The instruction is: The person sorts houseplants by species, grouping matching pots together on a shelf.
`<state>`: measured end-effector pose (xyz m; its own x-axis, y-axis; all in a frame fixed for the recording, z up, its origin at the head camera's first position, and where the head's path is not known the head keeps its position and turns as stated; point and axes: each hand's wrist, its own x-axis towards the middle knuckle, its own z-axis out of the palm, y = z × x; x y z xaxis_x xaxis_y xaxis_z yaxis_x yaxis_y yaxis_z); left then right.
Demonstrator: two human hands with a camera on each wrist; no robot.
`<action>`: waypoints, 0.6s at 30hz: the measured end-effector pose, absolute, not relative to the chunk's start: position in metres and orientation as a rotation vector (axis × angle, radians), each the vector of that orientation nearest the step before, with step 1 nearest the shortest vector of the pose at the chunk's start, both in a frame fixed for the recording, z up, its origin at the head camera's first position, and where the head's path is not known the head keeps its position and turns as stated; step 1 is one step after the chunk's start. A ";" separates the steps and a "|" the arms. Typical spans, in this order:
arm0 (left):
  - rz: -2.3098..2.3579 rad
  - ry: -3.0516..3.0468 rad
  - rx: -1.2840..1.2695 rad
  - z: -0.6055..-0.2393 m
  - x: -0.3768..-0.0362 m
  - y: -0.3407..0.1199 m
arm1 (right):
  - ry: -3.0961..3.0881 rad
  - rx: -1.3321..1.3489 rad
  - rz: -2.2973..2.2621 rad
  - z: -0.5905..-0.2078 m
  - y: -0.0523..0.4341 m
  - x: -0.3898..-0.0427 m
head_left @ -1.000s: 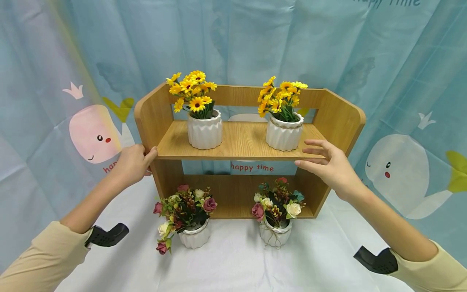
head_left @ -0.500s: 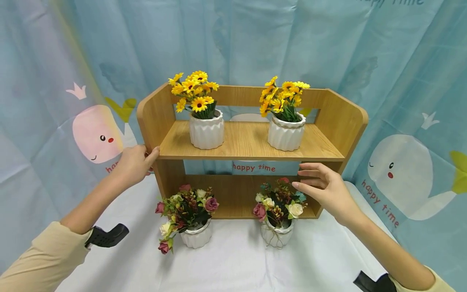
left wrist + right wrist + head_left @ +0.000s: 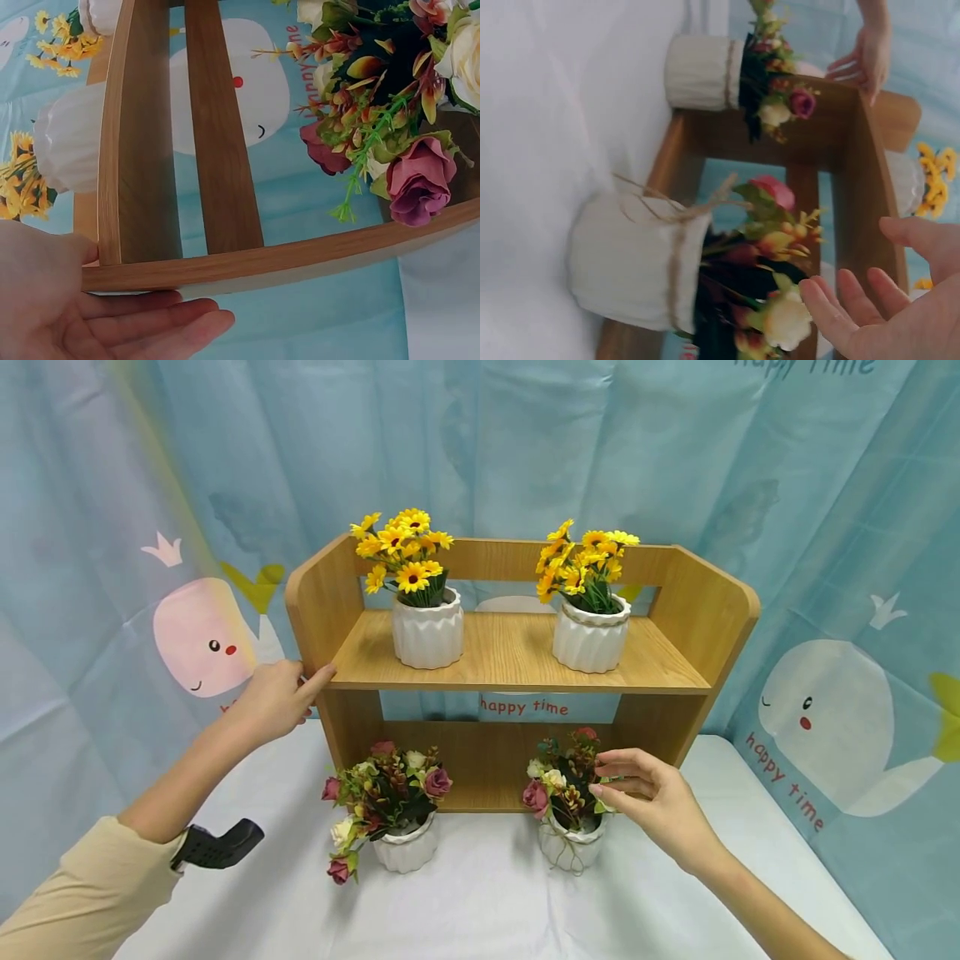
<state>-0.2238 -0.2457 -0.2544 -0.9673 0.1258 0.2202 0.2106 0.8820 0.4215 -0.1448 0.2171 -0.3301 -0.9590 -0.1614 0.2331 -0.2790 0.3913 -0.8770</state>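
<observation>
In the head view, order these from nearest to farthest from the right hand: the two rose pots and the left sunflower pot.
From the right hand:
1. Right rose pot, on the table in front of the shelf, at the fingertips.
2. Left rose pot, on the table, further left.
3. Left sunflower pot, on the upper shelf, left side.

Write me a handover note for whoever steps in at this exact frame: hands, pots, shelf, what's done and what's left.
Left hand: open, pressed against the left side panel of the wooden shelf, steadying it.
Right hand: open, fingers at the blooms of the right rose pot; no grip yet.
Things: two yellow daisy pots stand upright on the upper board. The right rose pot and the left rose pot stand on the white tablecloth, in front of the lower board.
Done: upper board filled.
Left, probably: grip each rose pot by its white body and set it onto the lower board.
</observation>
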 end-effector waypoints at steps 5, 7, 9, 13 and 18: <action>-0.648 -2.866 -0.270 -0.254 -0.223 -0.244 | -2.565 0.347 1.628 -0.350 0.213 -0.140; -0.651 -2.862 -0.264 -0.255 -0.223 -0.243 | -2.573 0.331 1.641 -0.357 0.212 -0.138; -0.668 -2.848 -0.256 -0.255 -0.223 -0.242 | -2.567 0.323 1.660 -0.364 0.211 -0.137; -0.701 -2.821 -0.233 -0.257 -0.225 -0.241 | -2.566 0.331 1.678 -0.379 0.210 -0.135; -0.713 -2.821 -0.220 -0.258 -0.226 -0.241 | -2.600 0.305 1.703 -0.399 0.210 -0.134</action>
